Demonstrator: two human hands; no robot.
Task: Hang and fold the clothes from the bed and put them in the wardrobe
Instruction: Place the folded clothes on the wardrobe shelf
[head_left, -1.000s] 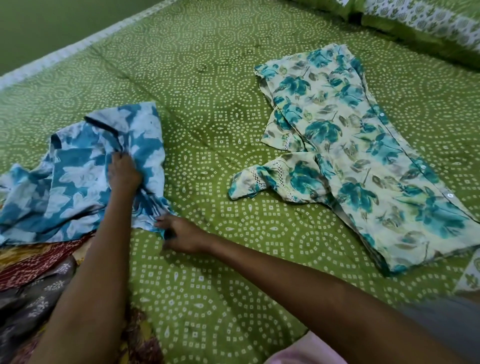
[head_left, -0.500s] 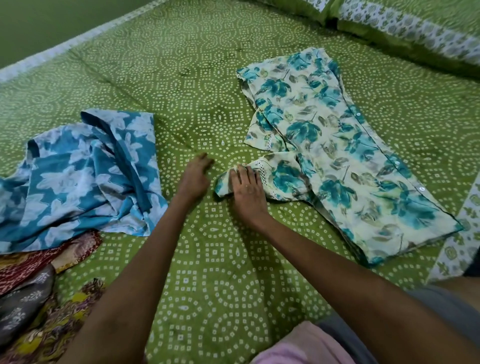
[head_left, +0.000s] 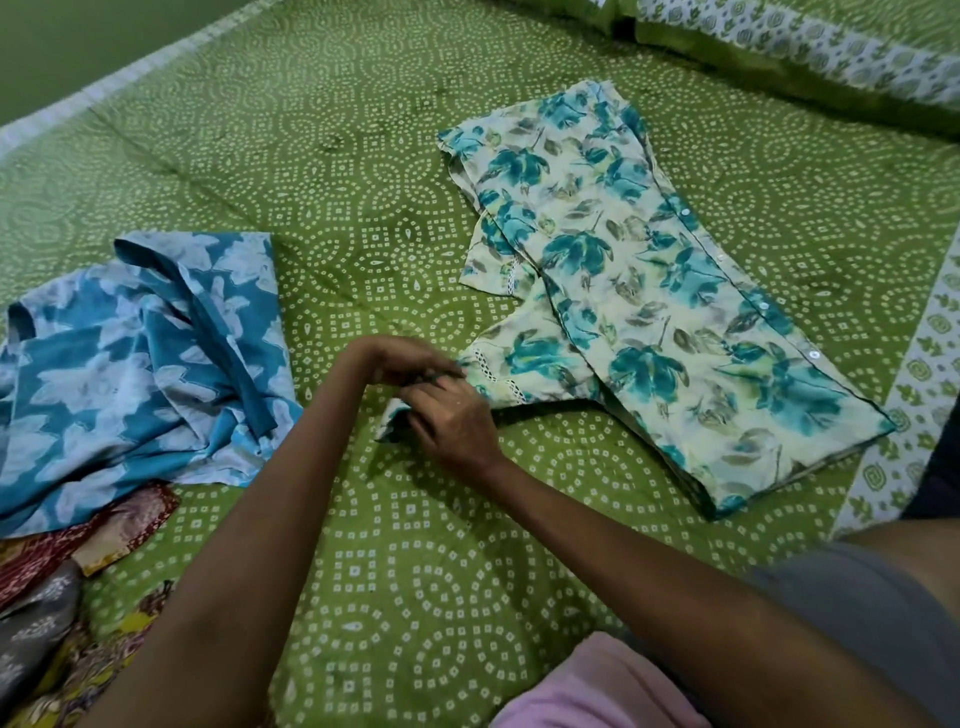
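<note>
Right hand grip: right hand (head_left: 453, 422) curled over the end of the sleeve (head_left: 511, 370), fingers pinching the cuff where a fold of cloth pokes out to the left of the knuckles.
Left hand grip: left hand (head_left: 402, 358) meeting the same cuff from the far side, fingertips bent onto the cloth just above the right hand; looks like a pinch, though blurred.
Thing in hand: cream shirt with teal flowers (head_left: 649, 291), lying flat on the bedspread (head_left: 363, 130), buttons along its right edge, body already doubled lengthwise, near sleeve sticking out to the left with a lace strip across it.
Step in hand: folding of this shirt, sleeve stage, judged from both hands gathered at the cuff.
Next move, as judged: cuff lifted and carried right, across the body, so the sleeve lies inside the shirt's outline; then smoothing flat, then a fold from hem toward collar.
Care needed: thin, limp cloth, likely to drag the layers beneath if pulled low; lift before crossing.
Close by: blue flowered garment (head_left: 140, 358), crumpled, well to the left, not touched by either hand.
Further out: heap of dark printed clothes (head_left: 57, 587) at the lower left corner, unfolded; pillows (head_left: 810, 47) at the top right.
Wardrobe: not in view.
</note>
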